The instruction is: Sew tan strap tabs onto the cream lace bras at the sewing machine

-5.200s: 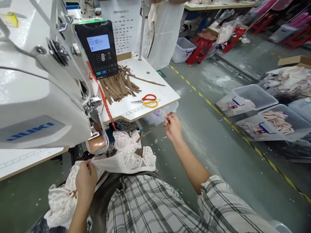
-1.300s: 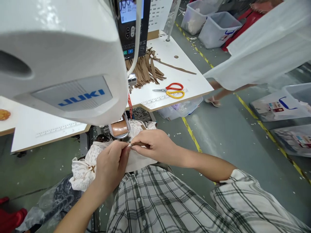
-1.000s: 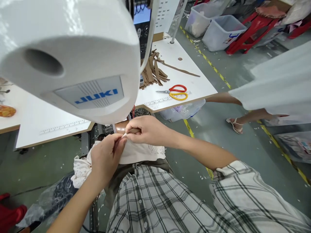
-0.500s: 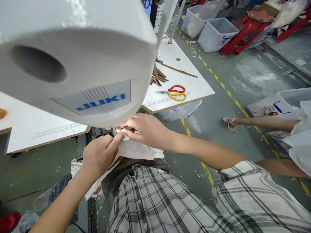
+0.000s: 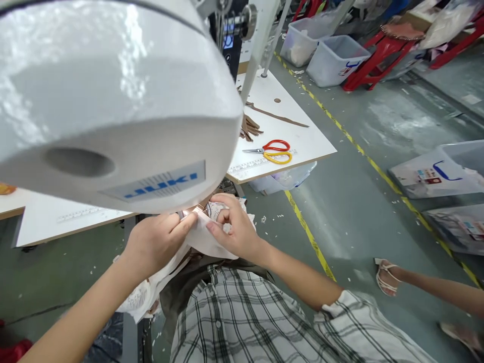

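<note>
White fabric (image 5: pixel 206 239) lies under the head of a sewing machine (image 5: pixel 162 151) marked JUKI and hangs down toward my lap. My left hand (image 5: pixel 155 244) is closed at the left of it, thumb and forefinger pressing the fabric close to the machine's working end. On the other side, my right hand (image 5: pixel 236 229) has its thumb on the fabric and its forefinger reaching toward the machine, with the other fingers curled. The needle area is mostly hidden beneath the machine head. Lacy white cloth (image 5: pixel 138 297) hangs lower at the left.
Scissors (image 5: pixel 278 151) with red and yellow handles lie on the white table (image 5: pixel 310 143), near brown strips (image 5: pixel 251 128). Plastic bins (image 5: pixel 335 60) and a red stool (image 5: pixel 378 55) stand beyond the yellow floor line. Another person's foot (image 5: pixel 387 277) is at the right.
My right hand has drawn back slightly from the needle area, its thumb and forefinger now farther apart. The left stays on the fabric. The view has shifted, and the other person's foot appears lower.
</note>
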Action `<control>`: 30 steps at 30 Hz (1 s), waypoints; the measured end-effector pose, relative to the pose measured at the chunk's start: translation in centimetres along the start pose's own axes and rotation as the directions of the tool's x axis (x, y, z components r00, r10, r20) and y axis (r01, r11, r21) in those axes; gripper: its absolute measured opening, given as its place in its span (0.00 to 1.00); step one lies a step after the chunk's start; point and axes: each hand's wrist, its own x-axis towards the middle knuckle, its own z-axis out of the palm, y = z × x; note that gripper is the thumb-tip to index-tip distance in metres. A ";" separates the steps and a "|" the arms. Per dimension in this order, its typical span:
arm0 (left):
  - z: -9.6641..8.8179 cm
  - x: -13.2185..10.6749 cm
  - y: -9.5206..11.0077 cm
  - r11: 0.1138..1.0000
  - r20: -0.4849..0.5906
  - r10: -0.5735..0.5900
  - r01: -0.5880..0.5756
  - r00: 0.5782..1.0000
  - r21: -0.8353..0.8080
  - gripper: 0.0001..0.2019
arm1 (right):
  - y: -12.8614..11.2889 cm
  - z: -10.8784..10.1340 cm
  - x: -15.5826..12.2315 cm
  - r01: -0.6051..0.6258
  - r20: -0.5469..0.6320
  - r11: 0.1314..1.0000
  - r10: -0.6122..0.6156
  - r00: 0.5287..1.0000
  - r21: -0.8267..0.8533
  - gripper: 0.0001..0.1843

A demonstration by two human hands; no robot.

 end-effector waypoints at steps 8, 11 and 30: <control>-1.0 1.1 4.8 0.962 0.014 -0.258 0.255 0.966 0.093 0.16 | -1.0 -2.2 4.3 0.036 0.165 0.995 -0.020 0.986 -0.089 0.19; -1.1 1.6 5.5 0.942 0.010 -0.321 0.319 0.947 0.105 0.16 | -1.0 -2.6 6.0 0.012 0.216 0.998 0.000 0.976 -0.058 0.16; -1.1 2.1 5.4 0.928 -0.027 -0.363 0.364 0.932 0.083 0.11 | -0.3 -3.0 8.6 0.001 0.347 0.997 -0.028 0.937 0.079 0.16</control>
